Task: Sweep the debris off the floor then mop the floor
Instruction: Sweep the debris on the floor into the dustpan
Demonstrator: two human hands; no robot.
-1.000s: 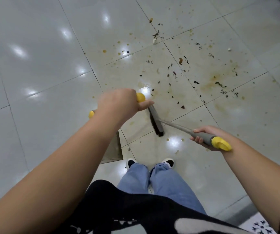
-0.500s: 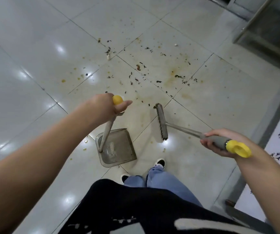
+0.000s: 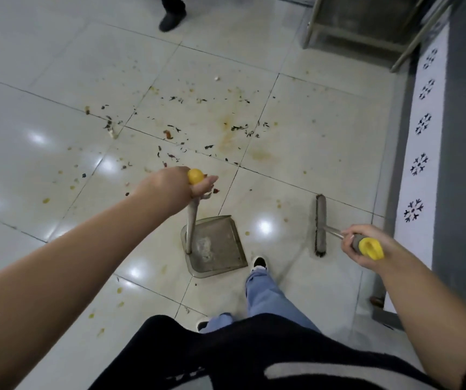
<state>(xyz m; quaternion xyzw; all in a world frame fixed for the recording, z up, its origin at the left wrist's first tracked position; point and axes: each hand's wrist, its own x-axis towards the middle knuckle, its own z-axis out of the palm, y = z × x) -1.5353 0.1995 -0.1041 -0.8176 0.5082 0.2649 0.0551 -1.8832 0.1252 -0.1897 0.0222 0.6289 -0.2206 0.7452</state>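
My left hand [image 3: 175, 187] grips the yellow-capped top of the upright dustpan handle. The grey dustpan [image 3: 217, 246] rests flat on the white tiled floor [image 3: 43, 88], just ahead of my feet. Gripping the grey handle of a broom near its yellow end is my right hand [image 3: 358, 243]. The broom head [image 3: 320, 225] stands on the floor to the right of the dustpan, apart from it. Dark debris [image 3: 175, 147], yellow spots and an orange-brown stain [image 3: 232, 130] are scattered over the tiles beyond both tools.
A metal frame stand [image 3: 367, 26] is at the top right. A grey wall base with a white snowflake-patterned strip [image 3: 420, 170] runs along the right. Another person's dark shoe [image 3: 171, 19] stands at the top. My legs and shoes are at the bottom centre.
The view has swung right and pulled back. The dustpan now sits flat in full view, and the broom head has moved right, away from the dustpan.
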